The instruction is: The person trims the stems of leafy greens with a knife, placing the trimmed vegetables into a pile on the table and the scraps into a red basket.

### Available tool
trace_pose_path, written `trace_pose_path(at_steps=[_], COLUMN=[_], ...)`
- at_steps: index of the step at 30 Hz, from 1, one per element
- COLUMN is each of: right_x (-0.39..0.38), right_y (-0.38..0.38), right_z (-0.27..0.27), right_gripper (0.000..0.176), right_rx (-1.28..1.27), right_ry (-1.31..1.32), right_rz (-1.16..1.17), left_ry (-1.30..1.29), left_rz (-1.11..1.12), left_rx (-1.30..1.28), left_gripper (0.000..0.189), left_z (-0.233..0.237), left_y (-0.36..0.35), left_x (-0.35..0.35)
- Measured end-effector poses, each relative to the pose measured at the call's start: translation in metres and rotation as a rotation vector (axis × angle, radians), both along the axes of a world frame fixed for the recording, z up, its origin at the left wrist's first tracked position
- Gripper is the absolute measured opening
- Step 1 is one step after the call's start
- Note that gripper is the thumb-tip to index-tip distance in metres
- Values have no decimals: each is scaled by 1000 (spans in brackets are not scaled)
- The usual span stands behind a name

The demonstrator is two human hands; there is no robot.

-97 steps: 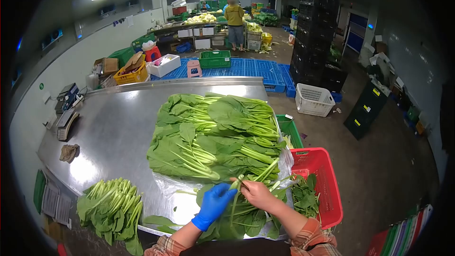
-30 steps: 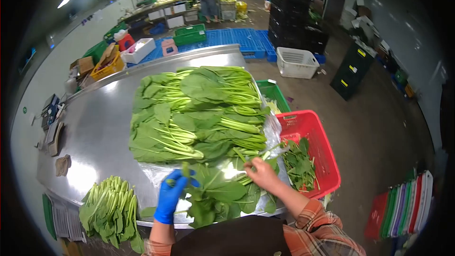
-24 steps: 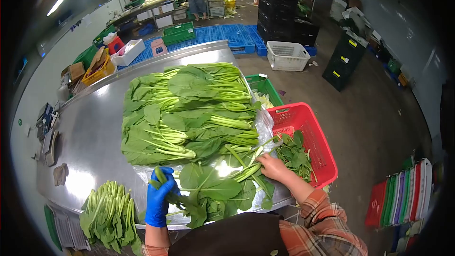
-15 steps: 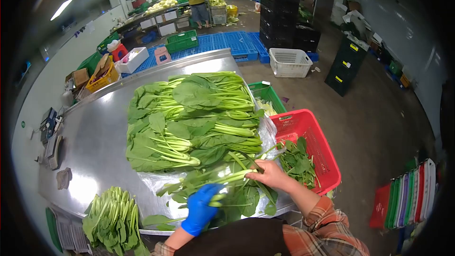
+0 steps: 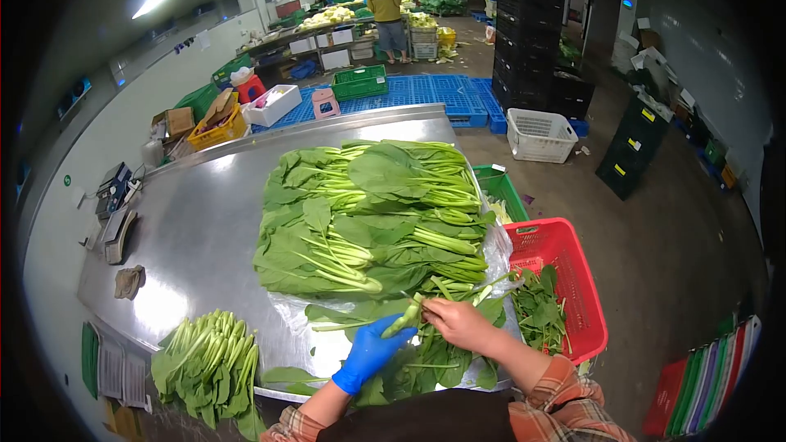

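Note:
My left hand (image 5: pixel 372 354), in a blue glove, is closed around a pale green stalk of leafy greens (image 5: pixel 403 322). At the stalk's upper end, my bare right hand (image 5: pixel 460 324) pinches with thumb and fingers; whether anything small is also in that grip is hidden. Beneath both hands, loose leaves (image 5: pixel 438 360) are scattered on the steel table. Just beyond them lies a large pile of leafy greens (image 5: pixel 327 233) in rows on clear plastic, mostly with stems to the right. Another heap of greens (image 5: pixel 209 360) is at the table's near left corner.
A red crate (image 5: pixel 585 299) with leaves in it stands right of the table, a green crate (image 5: pixel 509 192) behind it. A scale (image 5: pixel 119 233) and a crumpled cloth (image 5: pixel 128 281) sit on the left. Farther off are tall black crates (image 5: pixel 528 41) and another person (image 5: pixel 386 12).
My left hand has risen toward my right hand, and the two now meet at one stalk. The camera view has turned slightly left, shifting the surroundings rightward.

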State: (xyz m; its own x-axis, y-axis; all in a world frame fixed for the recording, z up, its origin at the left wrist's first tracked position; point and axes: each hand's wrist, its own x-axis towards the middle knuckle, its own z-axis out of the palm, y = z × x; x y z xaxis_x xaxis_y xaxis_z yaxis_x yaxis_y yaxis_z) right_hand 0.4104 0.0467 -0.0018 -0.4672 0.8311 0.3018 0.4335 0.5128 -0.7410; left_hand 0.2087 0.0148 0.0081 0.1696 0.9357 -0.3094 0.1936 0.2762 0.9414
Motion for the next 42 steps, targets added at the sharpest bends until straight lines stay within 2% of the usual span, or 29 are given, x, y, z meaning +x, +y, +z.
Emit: trace_pose_path(at_steps=[2,4,7,8,9,10,11,12,14,15,17,19,24,26,28,29,30,32,33,34,35,37,38,40,41,42], right_x=[-6,-8,4,13,20,25,32,37,47,54,63,70,58,55,51,55,62,65,59,51,40,17,8,-6,-10,-13], right_y=[1,3,17,25,32,45,59,72,94,102,108,107,90,80,62,54,44,25,20,16,12,7,5,4,3,4], right_z=[-4,-10,-35,-47,-55,-62,-64,-64,-65,-70,-74,-71,-33,7,58,73,88,112,115,113,100,74,58,24,15,18], right_gripper=[27,25,24,24,23,19,20,22,29,29,30,31,26,24,23,23,24,30,32,34,40,35,33,30,29,29], right_rx=[21,-89,-294,-368,-248,-4,119,202,177,138,60,104,141,360,564,573,584,487,483,475,350,134,-6,-219,-326,-421], right_ry=[-42,-23,-85,-124,-57,-51,-81,-86,-235,-285,-383,-351,-160,-64,38,112,186,114,52,-5,-7,-21,-43,105,180,215], right_rz=[1,-46,-36,-19,-110,-300,-470,-596,-753,-701,-591,-582,-594,-590,-558,-535,-514,-330,-218,-104,-32,49,76,27,2,9], left_ry=[6,41,-41,281,110,-59,-223,-256,-324,-260,-276,-256,-330,-288,-186,-133,3,274,268,337,412,513,515,513,259,218], left_rz=[-9,-42,-62,-251,-172,-93,-36,19,130,169,217,228,187,151,174,183,186,179,166,107,58,0,-64,-180,-102,-36], left_rx=[-3,30,280,441,433,420,284,259,213,274,211,178,161,167,238,276,443,764,896,952,945,955,794,475,378,356], left_gripper=[33,32,24,25,29,34,32,29,24,22,25,31,31,28,28,28,31,37,41,42,44,44,42,39,43,42], left_z=[1,5,9,18,10,2,21,20,12,8,15,19,12,15,21,27,36,55,58,69,69,56,49,33,-2,-14], left_y=[-1,-2,-10,-5,-5,-7,-8,-8,-14,-11,-12,-11,-2,-3,-11,-13,-17,-23,-22,-22,-21,-16,-14,-9,-5,-5], left_x=[1,-3,-15,-30,-38,-42,-40,-42,-48,-50,-51,-52,-45,-44,-44,-44,-44,-39,-33,-27,-22,-11,-9,-9,-19,-22])
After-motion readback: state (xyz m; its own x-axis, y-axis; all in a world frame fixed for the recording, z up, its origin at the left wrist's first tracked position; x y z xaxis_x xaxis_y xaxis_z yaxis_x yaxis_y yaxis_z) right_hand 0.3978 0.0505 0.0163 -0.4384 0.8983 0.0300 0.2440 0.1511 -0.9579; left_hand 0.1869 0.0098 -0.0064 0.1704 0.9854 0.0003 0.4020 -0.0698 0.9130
